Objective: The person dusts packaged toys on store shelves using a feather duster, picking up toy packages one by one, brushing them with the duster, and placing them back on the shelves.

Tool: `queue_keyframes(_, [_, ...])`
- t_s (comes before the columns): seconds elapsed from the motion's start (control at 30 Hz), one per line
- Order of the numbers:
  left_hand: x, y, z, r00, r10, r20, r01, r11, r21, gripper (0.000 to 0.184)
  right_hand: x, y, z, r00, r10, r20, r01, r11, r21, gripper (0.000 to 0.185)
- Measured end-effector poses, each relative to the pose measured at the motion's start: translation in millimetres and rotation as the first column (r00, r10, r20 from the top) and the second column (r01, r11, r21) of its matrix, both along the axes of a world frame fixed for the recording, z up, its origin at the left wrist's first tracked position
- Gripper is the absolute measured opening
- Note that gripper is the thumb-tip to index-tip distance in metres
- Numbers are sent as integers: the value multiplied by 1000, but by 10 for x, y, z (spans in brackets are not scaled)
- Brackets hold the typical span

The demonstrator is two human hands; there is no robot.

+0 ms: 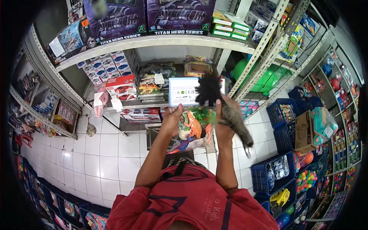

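Note:
Between my two hands is a clear plastic bag of colourful toy figures, orange, green and blue. My left hand closes on the bag's upper left edge, thumb on top. At the bag's right side, my right hand is closed round a feather duster with a dark fluffy head; whether it also grips the bag is unclear. Just beyond the bag stands a white and blue box with printed symbols, partly covered by the duster's head.
A metal shelf ahead bears large purple boxes. On its lower level are a red car box and packs of toy animals. Blue crates and a cardboard box stand at the right. Another rack is at the left.

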State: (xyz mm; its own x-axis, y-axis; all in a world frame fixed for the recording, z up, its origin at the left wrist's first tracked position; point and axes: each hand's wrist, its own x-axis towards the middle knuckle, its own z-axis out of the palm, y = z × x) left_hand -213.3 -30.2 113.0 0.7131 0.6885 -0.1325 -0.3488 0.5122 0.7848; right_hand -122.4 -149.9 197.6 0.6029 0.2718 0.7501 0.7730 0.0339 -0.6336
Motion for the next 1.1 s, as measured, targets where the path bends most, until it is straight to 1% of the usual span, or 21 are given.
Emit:
queue_keyframes(0.03, [15,-34,30,999,-15,29,16,999,-31,24,-21,36,-25,992,22,126,-14,998,-68,16])
queue_keyframes(0.07, [29,-73,49,998,-30,56,34,998,-61,24,-121,29,-19,984,175,35,-172,983,-65,17])
queue_keyframes(0.1, [34,-101,52,996,-45,82,52,994,-92,25,-169,8,-5,960,280,-11,-278,947,-160,17])
queue_keyframes(0.17, [41,-90,6,1000,-27,6,27,998,-49,24,-188,-1,20,944,328,17,-325,940,-103,14])
queue_keyframes(0.3, [57,-82,-2,1000,12,19,-12,1000,11,21,20,-80,24,992,-50,120,64,991,-116,14])
queue_keyframes(0.37, [53,-74,16,1000,-4,27,4,999,32,20,52,-24,5,977,-76,199,94,992,-84,15])
queue_keyframes(0.47, [51,11,-106,993,-98,61,98,995,11,18,-153,68,-9,968,251,14,-250,967,-40,16])
queue_keyframes(0.5, [64,13,-137,998,-42,42,42,999,10,17,-203,74,9,930,367,-20,-367,927,-80,17])
queue_keyframes(0.57, [83,-2,-102,997,74,8,-74,997,14,15,-166,83,-29,893,447,59,-441,893,-87,26])
queue_keyframes(0.6, [65,131,-307,1000,23,6,-23,1000,-11,19,-102,96,-75,933,350,82,-343,935,-94,25])
queue_keyframes(0.7, [60,121,-196,996,91,-14,-90,995,45,20,91,56,-82,987,6,159,9,995,-94,19])
queue_keyframes(0.73, [94,76,-134,988,152,16,-152,988,-1,18,108,75,-77,986,-14,165,30,996,-89,18])
queue_keyframes(0.77, [88,94,-138,993,115,0,-115,993,13,16,116,88,-75,985,-36,171,51,995,-82,17])
queue_keyframes(0.83, [55,145,-155,998,41,-37,-39,998,40,12,-36,121,-49,982,92,163,-82,994,-72,17])
queue_keyframes(0.87, [60,163,-214,1000,28,6,-28,999,17,13,-126,129,-28,970,245,-1,-244,969,-47,18])
queue_keyframes(0.9, [65,174,-270,999,16,49,-16,1000,-7,14,-127,134,-77,939,340,54,-333,937,-101,21])
queue_keyframes(0.93, [40,91,-87,998,50,-35,-50,999,3,14,-151,114,-68,937,348,11,-344,931,-119,22])
queue_keyframes(0.97, [49,115,-133,999,31,-20,-31,1000,-1,15,-169,99,-50,934,356,-31,-356,924,-136,23])
queue_keyframes(1.03, [64,175,-268,1000,-3,11,3,1000,-9,16,-23,120,-75,970,173,171,-165,984,-62,15])
queue_keyframes(1.07, [56,84,-108,997,63,-44,-62,997,36,18,28,85,-98,994,32,105,-24,997,-77,15])
queue_keyframes(1.1, [63,49,-56,998,65,-16,-65,998,19,16,117,64,-112,990,-39,138,45,998,-42,14])
